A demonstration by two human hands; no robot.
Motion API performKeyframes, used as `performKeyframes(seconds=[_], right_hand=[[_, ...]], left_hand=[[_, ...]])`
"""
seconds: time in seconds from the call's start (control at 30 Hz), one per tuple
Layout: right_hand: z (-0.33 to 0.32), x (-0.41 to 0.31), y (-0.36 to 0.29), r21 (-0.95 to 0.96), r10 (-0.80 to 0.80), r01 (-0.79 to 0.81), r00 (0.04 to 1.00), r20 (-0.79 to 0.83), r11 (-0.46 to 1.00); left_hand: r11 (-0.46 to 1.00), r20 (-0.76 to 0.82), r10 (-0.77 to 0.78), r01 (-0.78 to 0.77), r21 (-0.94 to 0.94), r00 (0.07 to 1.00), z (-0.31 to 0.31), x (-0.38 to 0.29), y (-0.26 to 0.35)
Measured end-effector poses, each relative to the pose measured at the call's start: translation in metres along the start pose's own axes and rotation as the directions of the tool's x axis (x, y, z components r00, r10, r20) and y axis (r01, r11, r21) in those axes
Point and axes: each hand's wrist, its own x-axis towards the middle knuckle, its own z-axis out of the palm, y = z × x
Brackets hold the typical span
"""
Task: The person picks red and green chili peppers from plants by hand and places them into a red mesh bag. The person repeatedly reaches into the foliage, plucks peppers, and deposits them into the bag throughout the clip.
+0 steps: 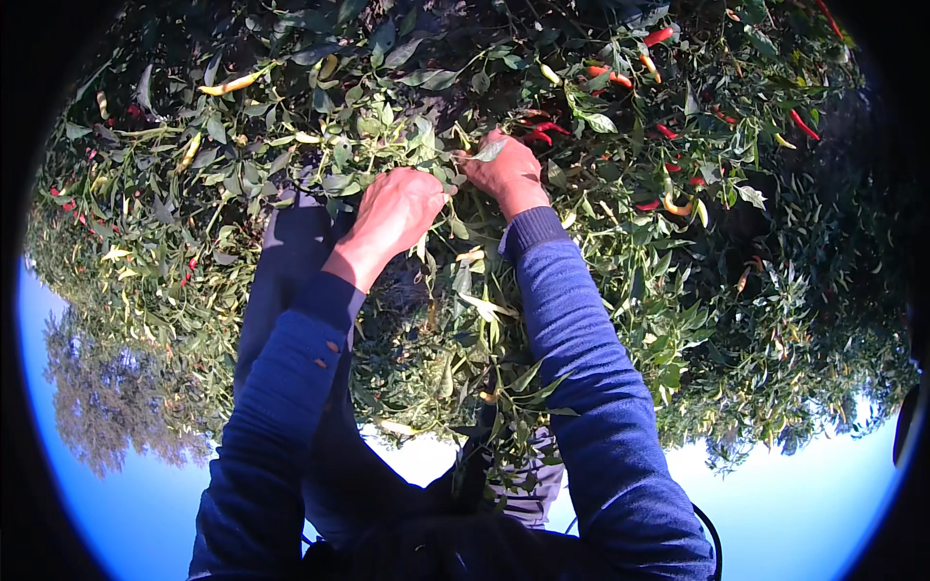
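My left hand [403, 207] is among the leaves of a chilli pepper plant [392, 138], its back towards me and its fingers curled under. Foliage and the hand itself hide whatever lies between those fingertips. Close by on the right, my right hand [508, 171] reaches into the same plant with bent fingers. A leaf [490, 149] crosses in front of its knuckles, so its grip is hidden too. Red chilli peppers [541, 134] hang just beyond the right hand. Below the hands, a pale chilli pepper [471, 256] shows between the two forearms.
Dense chilli plants surround me. A yellow chilli [231, 86] hangs at upper left, and an orange-red one [610, 75] at upper right. My trousered leg [280, 254] stands among the stems on the left. Leafy stems [508, 392] rise between my sleeves.
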Motion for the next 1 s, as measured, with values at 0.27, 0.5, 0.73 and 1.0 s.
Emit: performKeyframes(seconds=[0.27,0.5,0.73,1.0], right_hand=[[0.001,0.026,0.028,-0.014,-0.398,0.406,0.901,0.172,0.914],[0.019,0.003,0.019,0.158,-0.363,0.361,0.932,-0.018,0.919],[0.010,-0.028,0.008,0.052,-0.519,0.535,0.836,-0.177,0.843],[0.001,-0.040,0.011,0.881,-0.464,0.422,0.837,-0.289,0.213]], left_hand=[[0.998,0.116,-0.055,0.054,0.010,0.992,-0.001,-0.003,0.000],[0.652,0.161,-0.442,0.440,-0.617,0.882,-0.007,0.022,-0.005],[0.845,0.033,-0.256,0.240,-0.479,0.966,0.005,0.029,-0.029],[0.969,0.114,-0.183,0.199,-0.144,0.976,-0.017,0.026,0.009]])
